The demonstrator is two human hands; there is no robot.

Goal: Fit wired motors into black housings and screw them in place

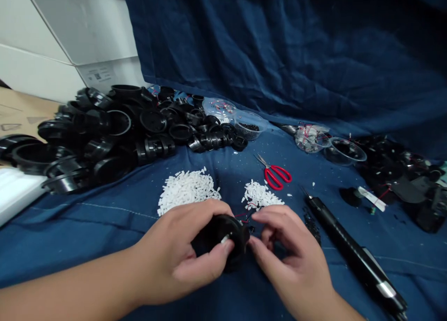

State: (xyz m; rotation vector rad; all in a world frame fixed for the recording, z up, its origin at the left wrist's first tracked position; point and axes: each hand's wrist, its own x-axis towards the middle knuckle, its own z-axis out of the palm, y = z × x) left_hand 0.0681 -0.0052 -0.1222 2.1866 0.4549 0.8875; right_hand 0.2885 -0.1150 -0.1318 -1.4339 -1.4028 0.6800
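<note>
My left hand (181, 256) is wrapped round a round black plastic part (223, 235), held just above the blue cloth near the front edge. My right hand (289, 253) is beside it, with thumb and forefinger pinched at the part's right edge, where thin red wires (244, 215) stick out. What the right fingers pinch is too small to make out. Two heaps of small white pieces lie just beyond my hands, a larger left heap (188, 190) and a smaller right heap (260, 195).
A big pile of black rings and caps (104, 130) fills the left. Red-handled scissors (275, 174) lie behind the white heaps. A long black tool (349, 251) lies at the right. Clear cups (249, 124) and more black parts (401, 172) stand at the back and right.
</note>
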